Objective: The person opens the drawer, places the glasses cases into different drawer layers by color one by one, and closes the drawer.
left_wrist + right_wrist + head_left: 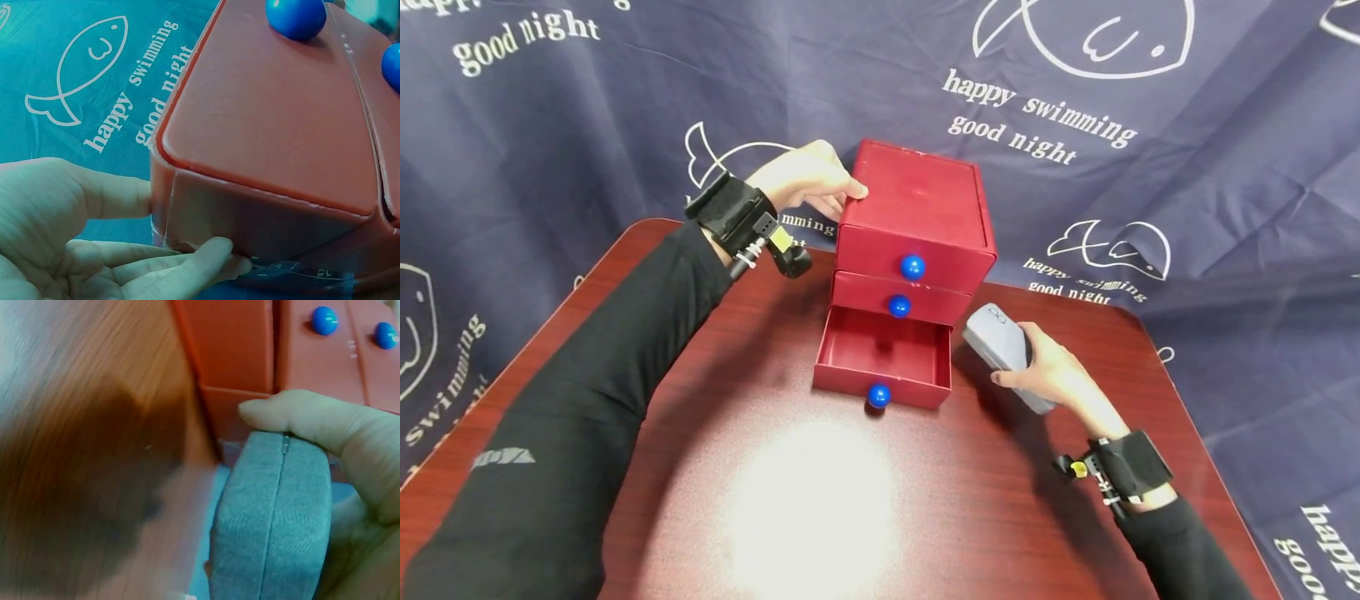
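Note:
A red three-drawer cabinet (917,196) with blue knobs stands at the back of the table. Its bottom drawer (880,390) is pulled out, while the upper two are in. My left hand (808,177) rests on the cabinet's upper left corner, thumb on the top edge. In the left wrist view, that hand's fairly straight fingers (212,253) touch the side panel. To the right of the drawer, my right hand (1048,367) grips a grey fabric-covered glasses case (1000,337), held tilted above the table. A seam runs along the case (272,512) in the right wrist view.
The reddish-brown wooden table (700,467) carries a bright glare at its front middle. A dark blue curtain (865,67) with white fish and lettering hangs right behind the table and along its sides.

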The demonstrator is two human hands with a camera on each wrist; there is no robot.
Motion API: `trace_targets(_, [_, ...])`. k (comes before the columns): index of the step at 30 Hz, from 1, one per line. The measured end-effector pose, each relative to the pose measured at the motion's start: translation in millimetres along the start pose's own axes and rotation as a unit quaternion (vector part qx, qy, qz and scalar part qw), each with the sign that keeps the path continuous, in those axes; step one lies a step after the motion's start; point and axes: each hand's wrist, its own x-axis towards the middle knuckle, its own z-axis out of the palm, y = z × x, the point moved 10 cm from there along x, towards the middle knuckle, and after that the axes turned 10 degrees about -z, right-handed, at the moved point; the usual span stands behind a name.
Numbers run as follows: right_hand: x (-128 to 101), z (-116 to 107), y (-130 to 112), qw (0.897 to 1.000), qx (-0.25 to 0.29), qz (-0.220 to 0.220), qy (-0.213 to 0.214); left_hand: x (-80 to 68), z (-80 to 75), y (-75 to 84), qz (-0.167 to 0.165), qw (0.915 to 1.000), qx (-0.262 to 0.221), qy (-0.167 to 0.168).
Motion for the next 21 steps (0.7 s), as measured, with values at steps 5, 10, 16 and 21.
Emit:
trace_targets(5, [-13, -23, -4, 0.996, 0.038, 0.010, 0.076, 0.3, 0.6, 0.4, 0.002, 0.9999, -0.011, 0.003])
trace_targets(10, [-24, -47, -9, 0.976, 0.107, 0.009, 0.188, 0.5, 0.1, -0.3, 0.004, 0.9999, -0.013, 0.008])
trace_targets(16, [-38, -71, -27, 0.929, 0.187, -0.008, 0.318, -1.4, -0.5, 0.0, 0.005, 1.0000, -0.004, 0.002])
trace_targets(21, [-46, -84, -50, 0.873, 0.291, -0.076, 0.383, -1.1, 0.6, 0.7, 0.006, 1.0000, -0.005, 0.004])
